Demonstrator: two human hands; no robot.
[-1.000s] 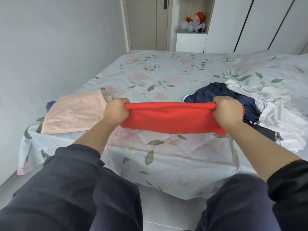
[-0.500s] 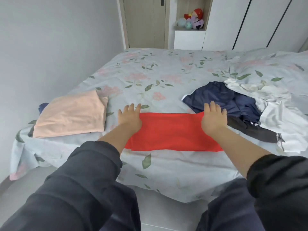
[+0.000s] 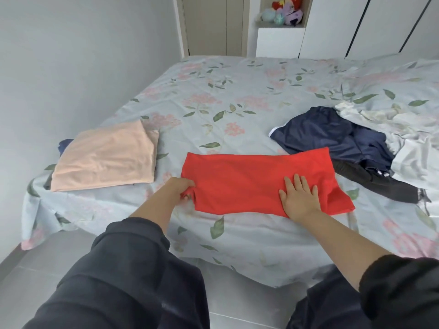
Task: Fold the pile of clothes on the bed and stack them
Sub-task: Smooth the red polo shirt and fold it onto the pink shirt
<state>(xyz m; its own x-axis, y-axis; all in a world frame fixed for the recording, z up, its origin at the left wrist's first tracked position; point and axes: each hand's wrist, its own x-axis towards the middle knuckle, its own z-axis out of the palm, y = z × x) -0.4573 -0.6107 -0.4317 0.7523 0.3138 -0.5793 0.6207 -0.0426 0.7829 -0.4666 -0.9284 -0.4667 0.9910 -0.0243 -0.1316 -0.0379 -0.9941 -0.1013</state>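
Red cloth [image 3: 256, 181], folded into a wide band, lies flat near the front edge of the bed [image 3: 213, 91], which has a pale floral cover. The left hand [image 3: 177, 189] pinches the band's near left corner, its grip closed on a small bunch of fabric. The right hand [image 3: 298, 198] lies flat on the band's right part, fingers straight and spread — grip wide, pressing down, holding nothing. Both forearms are bare below dark sleeves [image 3: 133, 269].

Left of the red cloth, apart from it, sits a folded peach garment [image 3: 104, 157]; a dark blue piece [image 3: 63, 144] peeks out from under its far left corner. On the right, the band's far corner touches navy shorts [image 3: 332, 136], part of a loose pile with a black garment [image 3: 375, 184] and crumpled white clothes [image 3: 413, 148] — none of them folded.

Beyond the bed are a grey wall [image 3: 83, 55] on the left, a beige door [image 3: 213, 24], a niche holding plush toys [image 3: 282, 10], and a white wardrobe [image 3: 332, 24]. Grey floor [image 3: 47, 252] shows below the bed's edge.
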